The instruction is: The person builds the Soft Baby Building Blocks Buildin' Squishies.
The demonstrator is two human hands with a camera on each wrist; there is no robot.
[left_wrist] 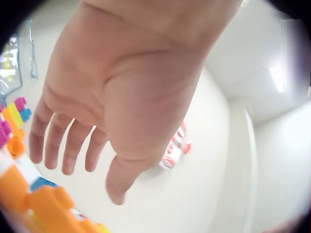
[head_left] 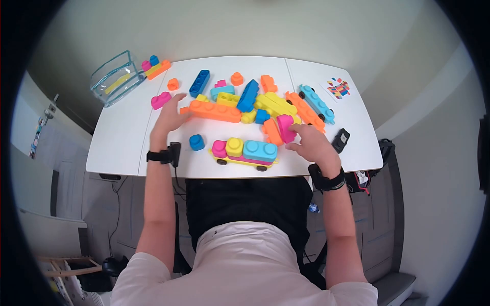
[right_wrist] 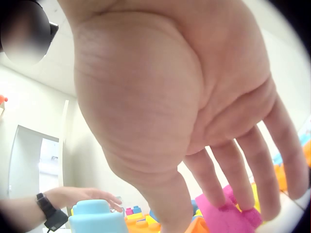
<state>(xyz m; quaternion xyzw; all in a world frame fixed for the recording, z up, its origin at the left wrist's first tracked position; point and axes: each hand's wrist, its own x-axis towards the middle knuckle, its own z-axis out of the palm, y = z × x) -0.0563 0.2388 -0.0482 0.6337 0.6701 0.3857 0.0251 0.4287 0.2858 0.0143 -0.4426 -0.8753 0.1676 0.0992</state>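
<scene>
My left hand (head_left: 169, 118) is spread beside the left end of a long orange block (head_left: 214, 110). In the left wrist view its palm faces the camera, with nothing held. My right hand (head_left: 316, 145) reaches in from the right. Its fingertips touch a magenta block (right_wrist: 228, 213), and its thumb stands apart from that block. An orange piece (head_left: 272, 131) lies just left of the magenta block. Closest to me is a toy car base on black wheels, carrying a pink block (head_left: 219, 148), a yellow block (head_left: 235, 146) and a light blue block (head_left: 260, 150).
Blue, yellow and orange blocks are piled mid-table, including a tilted blue block (head_left: 248, 96). Orange (head_left: 306, 112) and light blue (head_left: 317, 104) wheeled bases stand right, near a black device (head_left: 341, 140) and a picture card (head_left: 339, 88). A clear bag (head_left: 115, 81) stands at the back left.
</scene>
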